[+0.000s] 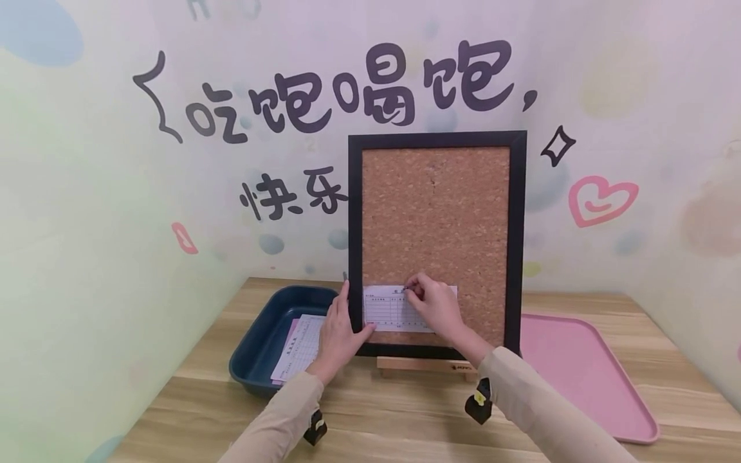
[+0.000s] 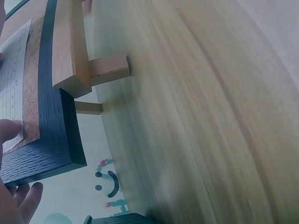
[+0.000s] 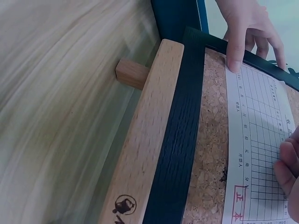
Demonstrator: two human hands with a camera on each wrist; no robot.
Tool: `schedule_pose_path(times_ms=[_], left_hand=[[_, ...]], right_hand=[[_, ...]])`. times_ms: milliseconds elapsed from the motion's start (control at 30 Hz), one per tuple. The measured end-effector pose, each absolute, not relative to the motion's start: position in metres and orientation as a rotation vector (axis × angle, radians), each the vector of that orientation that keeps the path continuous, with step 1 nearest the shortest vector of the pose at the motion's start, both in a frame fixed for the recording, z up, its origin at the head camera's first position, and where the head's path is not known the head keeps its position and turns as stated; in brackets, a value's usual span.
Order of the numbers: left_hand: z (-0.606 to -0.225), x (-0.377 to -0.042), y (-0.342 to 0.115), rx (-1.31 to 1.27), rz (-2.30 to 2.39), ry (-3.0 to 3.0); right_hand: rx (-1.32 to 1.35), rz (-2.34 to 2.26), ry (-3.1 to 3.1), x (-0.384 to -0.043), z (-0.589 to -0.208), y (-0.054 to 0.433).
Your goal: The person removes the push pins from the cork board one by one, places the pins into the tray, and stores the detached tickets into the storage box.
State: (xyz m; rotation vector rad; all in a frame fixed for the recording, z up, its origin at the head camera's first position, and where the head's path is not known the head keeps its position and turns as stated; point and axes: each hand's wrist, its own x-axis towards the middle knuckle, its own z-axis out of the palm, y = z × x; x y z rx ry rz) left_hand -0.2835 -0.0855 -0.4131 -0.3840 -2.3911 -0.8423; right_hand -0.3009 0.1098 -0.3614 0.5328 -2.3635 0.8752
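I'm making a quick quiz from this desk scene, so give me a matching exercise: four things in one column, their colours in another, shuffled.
Things:
1. frame
2. left tray
3. right tray
4. stand

Colours:
A. pink
B. pale wood
C. black
D. dark blue

Pairs: 1-C, 2-D, 3-A, 4-B

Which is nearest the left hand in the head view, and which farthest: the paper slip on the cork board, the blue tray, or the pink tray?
1. Paper slip, touched by the left hand.
2. Blue tray, just left.
3. Pink tray, far right.
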Motion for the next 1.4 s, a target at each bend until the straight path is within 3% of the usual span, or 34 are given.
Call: schedule_pose_path(times_ms=[767,1400], left_hand=[[-0.416,-0.285,-0.085,-0.382,-0.856,-2.406],[-0.414,-0.284,-0.085,-0.369,-0.869,-2.422]], right_hand=[[0.513,0.884,-2.419,-0.301,-0.359,0.11],[0.719,0.586,-2.479,-0.307,-0.351,0.12]])
